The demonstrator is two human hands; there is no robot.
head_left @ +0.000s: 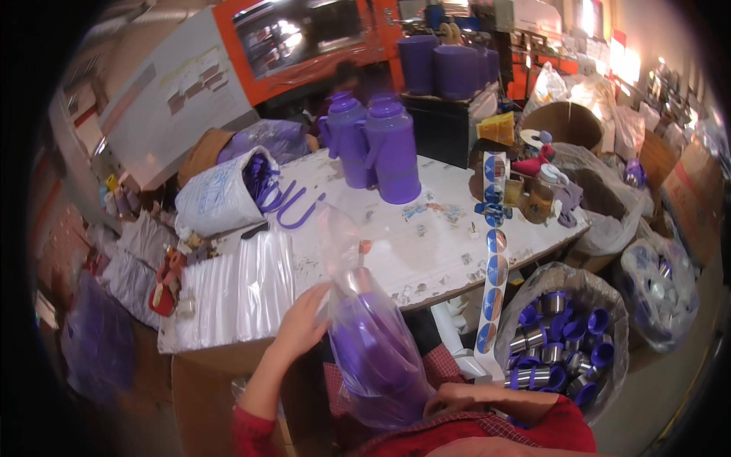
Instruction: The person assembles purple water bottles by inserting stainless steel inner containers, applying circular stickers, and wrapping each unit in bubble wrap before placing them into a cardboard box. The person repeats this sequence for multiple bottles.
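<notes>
A purple vacuum jug [365, 335] lies tilted in my lap inside a clear plastic bag [415, 365]. The loose end of the bag rises past the jug toward the table. My left hand [304, 320] is at the bag's upper left side, its fingertips closed on the film. Low on the right, my right hand [451, 399] grips the bagged jug near its lower end; some of its fingers are hidden. On the white table [426, 259], to the left, lies a stack of flat clear bags [247, 286]. Two more purple jugs [392, 156] stand upright farther back.
A white sack [221, 194] spills purple handles [301, 213] onto the table. A strip of round stickers [493, 282] hangs over the table's right edge. Below it, a lined container [613, 305] holds purple and steel cups [556, 331]. Purple buckets [457, 68] stand at the back.
</notes>
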